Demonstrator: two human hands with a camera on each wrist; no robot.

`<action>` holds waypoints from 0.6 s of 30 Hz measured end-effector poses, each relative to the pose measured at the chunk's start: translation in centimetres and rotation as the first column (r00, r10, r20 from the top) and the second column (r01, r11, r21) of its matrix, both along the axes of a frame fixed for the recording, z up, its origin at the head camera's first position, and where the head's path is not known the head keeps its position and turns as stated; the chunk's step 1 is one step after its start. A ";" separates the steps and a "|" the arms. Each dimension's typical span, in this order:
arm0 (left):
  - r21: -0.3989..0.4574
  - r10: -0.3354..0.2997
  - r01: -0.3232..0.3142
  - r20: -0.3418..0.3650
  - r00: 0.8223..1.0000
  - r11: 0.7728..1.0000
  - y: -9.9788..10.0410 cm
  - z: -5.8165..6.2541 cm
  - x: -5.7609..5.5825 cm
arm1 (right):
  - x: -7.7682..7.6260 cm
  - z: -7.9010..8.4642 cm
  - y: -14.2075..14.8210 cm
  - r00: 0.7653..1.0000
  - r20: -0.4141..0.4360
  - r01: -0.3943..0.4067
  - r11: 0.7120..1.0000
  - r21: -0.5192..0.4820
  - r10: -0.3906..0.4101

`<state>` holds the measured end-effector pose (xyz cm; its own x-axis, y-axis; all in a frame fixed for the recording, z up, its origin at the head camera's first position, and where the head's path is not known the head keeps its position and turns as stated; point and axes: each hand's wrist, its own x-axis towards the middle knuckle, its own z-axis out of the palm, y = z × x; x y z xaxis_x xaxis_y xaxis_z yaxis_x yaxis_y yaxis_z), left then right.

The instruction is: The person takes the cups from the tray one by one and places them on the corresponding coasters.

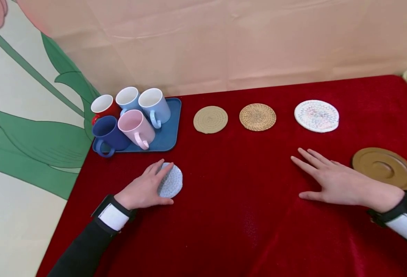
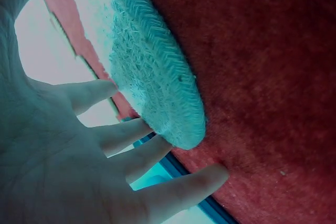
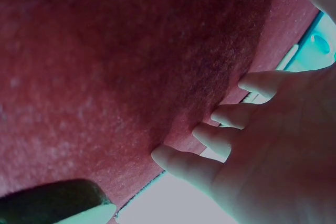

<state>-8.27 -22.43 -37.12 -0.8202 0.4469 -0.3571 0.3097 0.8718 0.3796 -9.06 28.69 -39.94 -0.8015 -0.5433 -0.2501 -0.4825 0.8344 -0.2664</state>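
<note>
My left hand (image 1: 146,187) reaches over a round pale-blue woven coaster (image 1: 171,181) at the left front of the table. Its fingers are spread and fairly straight. In the left wrist view the fingertips come right up to the rim of the coaster (image 2: 157,72), which lies flat on the cloth. On the right, my right hand (image 1: 335,181) is held low over the red cloth with fingers extended and nothing in them. Beside its wrist is a round brown dish (image 1: 397,165) with a raised ring at its centre, partly covered by the hand.
A blue tray (image 1: 170,140) at the back left bears several mugs: red (image 1: 110,107), dark blue (image 1: 111,132), pink (image 1: 137,129) and light blue (image 1: 160,107). Farther back lie a beige coaster (image 1: 210,119), a brown woven coaster (image 1: 257,117) and a white patterned coaster (image 1: 316,116).
</note>
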 end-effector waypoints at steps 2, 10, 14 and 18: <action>0.007 0.004 -0.004 0.006 1.000 1.000 0.0 0.0 -0.1 | 0.0 0.0 0.0 1.000 0.001 -0.001 1.000 0.001 0.001; 0.002 -0.017 0.017 -0.056 0.998 1.000 0.0 0.0 -0.3 | 0.0 -0.1 0.1 1.000 0.008 0.006 1.000 -0.007 -0.006; -0.016 -0.021 0.020 -0.088 0.996 1.000 0.1 -0.2 -0.5 | 0.0 -0.1 0.1 1.000 0.014 0.011 1.000 -0.006 -0.011; -0.020 -0.023 0.021 -0.108 0.994 1.000 0.1 -0.3 -0.6 | 0.0 -0.1 0.0 1.000 0.003 0.007 1.000 -0.008 -0.007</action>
<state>-8.92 -22.32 -37.43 -0.8445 0.4592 -0.2755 0.3669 0.8709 0.3269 -9.07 28.72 -40.01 -0.8047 -0.5393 -0.2481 -0.4756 0.8358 -0.2741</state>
